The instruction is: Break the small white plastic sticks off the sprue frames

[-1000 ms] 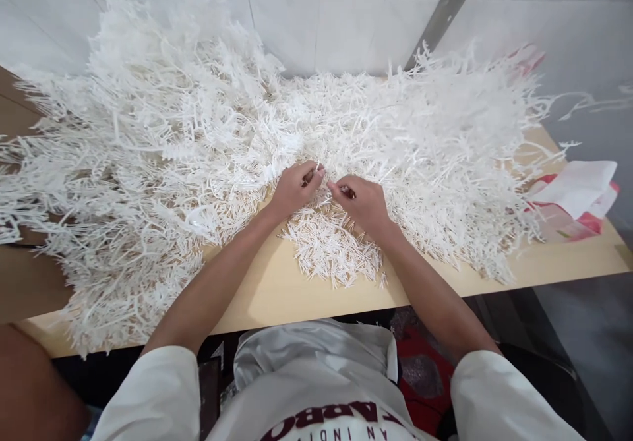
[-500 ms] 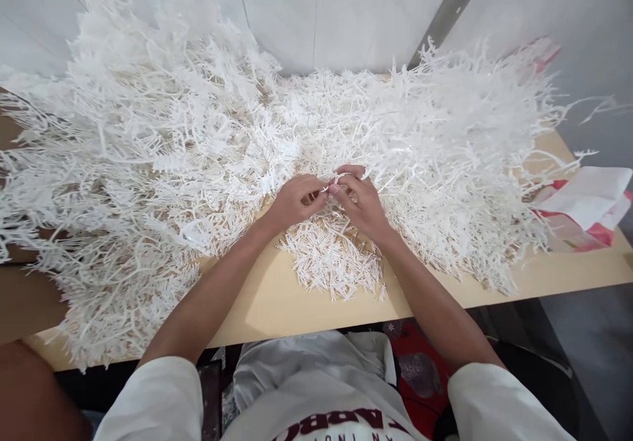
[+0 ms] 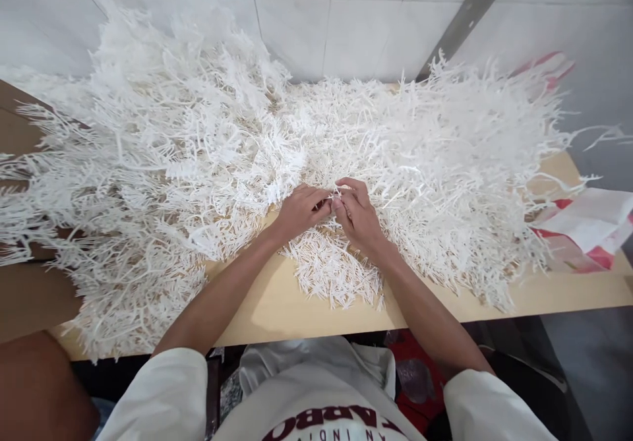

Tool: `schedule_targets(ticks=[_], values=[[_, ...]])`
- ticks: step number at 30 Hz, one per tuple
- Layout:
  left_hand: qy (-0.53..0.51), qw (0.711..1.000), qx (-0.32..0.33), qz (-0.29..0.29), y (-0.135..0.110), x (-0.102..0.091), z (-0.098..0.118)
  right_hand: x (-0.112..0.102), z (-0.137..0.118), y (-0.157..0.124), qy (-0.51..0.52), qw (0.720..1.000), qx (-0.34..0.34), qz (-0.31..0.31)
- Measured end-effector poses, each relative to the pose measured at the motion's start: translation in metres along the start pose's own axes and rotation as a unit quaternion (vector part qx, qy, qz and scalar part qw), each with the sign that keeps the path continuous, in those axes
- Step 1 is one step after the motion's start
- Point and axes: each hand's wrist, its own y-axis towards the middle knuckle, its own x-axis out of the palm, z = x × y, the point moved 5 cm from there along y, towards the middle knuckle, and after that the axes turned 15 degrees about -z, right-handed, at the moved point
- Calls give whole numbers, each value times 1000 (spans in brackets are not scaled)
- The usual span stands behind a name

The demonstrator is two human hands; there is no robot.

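Note:
My left hand (image 3: 302, 211) and my right hand (image 3: 361, 222) meet above the table's middle, fingertips pinched close together. Between them is a small white branched sprig (image 3: 337, 194), plastic-looking and thin; the fingers hide most of it. Both hands are closed on this piece. Just below them lies a low heap of short white forked pieces (image 3: 336, 273). Behind and around the hands spreads a deep mass of longer white branching strands (image 3: 198, 144), touching the far side of my fingers.
The light wooden table (image 3: 267, 309) shows along its front edge. At the right end sits a red and white plastic bag (image 3: 588, 230). Cardboard (image 3: 39, 299) stands at the left, near another person's bare limb (image 3: 49, 388). A tiled wall (image 3: 291, 29) rises behind the mass.
The view has shifted slightly, so everything sits a little lower in the picture. My fingertips have drawn closer around the sprig, and the left fingers have curled in more.

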Motion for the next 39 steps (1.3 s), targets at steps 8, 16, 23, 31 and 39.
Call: schedule_targets(ticks=[8,16,23,31,39], values=[[-152,976,-146,58,-1,-17,-20,-16,1,-11,43,990,-60,122],[-279,954,-70,82,-4,-21,-14,-22,12,-4,5,991,-15,133],[-422,901,-74,67,-1,-23,-9,-18,24,0,13,995,47,84],[-465,876,-117,47,7,-69,0,-28,28,-7,-16,981,88,170],[-369,919,-108,86,-5,-120,-6,-43,37,-15,-2,954,150,260]])
